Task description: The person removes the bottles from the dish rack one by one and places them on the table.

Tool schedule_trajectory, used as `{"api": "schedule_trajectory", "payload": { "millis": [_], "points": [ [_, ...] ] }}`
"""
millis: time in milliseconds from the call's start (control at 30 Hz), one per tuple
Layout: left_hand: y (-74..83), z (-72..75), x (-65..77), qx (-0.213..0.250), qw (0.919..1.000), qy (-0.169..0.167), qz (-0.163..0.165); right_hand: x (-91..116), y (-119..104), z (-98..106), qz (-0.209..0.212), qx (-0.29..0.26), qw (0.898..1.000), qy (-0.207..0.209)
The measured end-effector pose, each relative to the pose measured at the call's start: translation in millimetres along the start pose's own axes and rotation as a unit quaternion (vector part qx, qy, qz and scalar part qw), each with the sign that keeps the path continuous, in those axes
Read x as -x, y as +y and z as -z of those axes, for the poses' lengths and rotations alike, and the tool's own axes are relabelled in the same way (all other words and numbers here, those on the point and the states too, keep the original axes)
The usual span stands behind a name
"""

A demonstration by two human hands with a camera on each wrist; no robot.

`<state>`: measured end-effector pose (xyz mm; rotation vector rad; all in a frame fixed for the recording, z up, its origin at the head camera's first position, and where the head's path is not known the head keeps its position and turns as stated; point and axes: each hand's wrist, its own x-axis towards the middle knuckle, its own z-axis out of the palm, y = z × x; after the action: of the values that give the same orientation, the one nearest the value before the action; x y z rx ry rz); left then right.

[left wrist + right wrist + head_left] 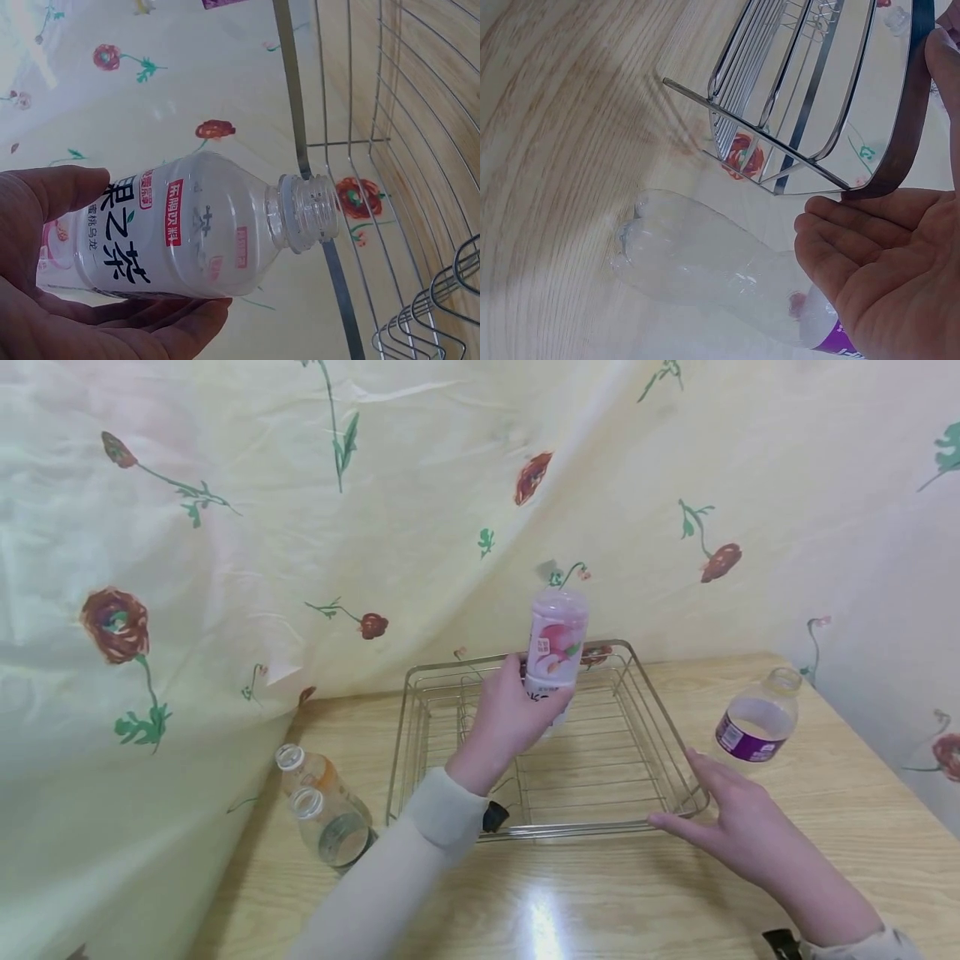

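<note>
My left hand [510, 702] grips a clear plastic bottle [557, 635] with a pink peach label. It is upside down above a wire dish rack [585, 832]. In the left wrist view, the uncapped neck of the bottle [300, 214] points towards the rack's wires. My right hand [738, 814] is at the front right corner of the rack, thumb and fingers spread to either side of it. In the right wrist view, the thumb rests against the rim band [911, 105] and the fairly straight fingers [855, 232] lie near the corner.
A clear bottle with a purple label [753, 718] stands right of the rack. Two uncapped bottles, one with an orange label [322, 772] and one with a dark label [341, 835], stand on the left. A flowered cloth [420, 527] hangs behind the wooden table [600, 902].
</note>
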<state>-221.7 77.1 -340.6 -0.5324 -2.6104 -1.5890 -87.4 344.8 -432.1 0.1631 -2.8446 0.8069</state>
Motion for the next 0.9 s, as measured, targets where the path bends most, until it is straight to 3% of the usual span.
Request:
{"api": "schedule_trajectory", "payload": {
  "millis": [300, 900],
  "points": [
    [3.0, 4.6, 12.8, 0.015, 0.9993, 0.0, -0.034, 0.3, 2.5, -2.0, 0.013, 0.005, 1.0, 0.019],
    [1.8, 11.8, 30.8, -0.028, 0.9989, 0.011, -0.035, 0.7, 2.0, -2.0, 0.012, -0.004, 1.0, 0.017]
  ]
}}
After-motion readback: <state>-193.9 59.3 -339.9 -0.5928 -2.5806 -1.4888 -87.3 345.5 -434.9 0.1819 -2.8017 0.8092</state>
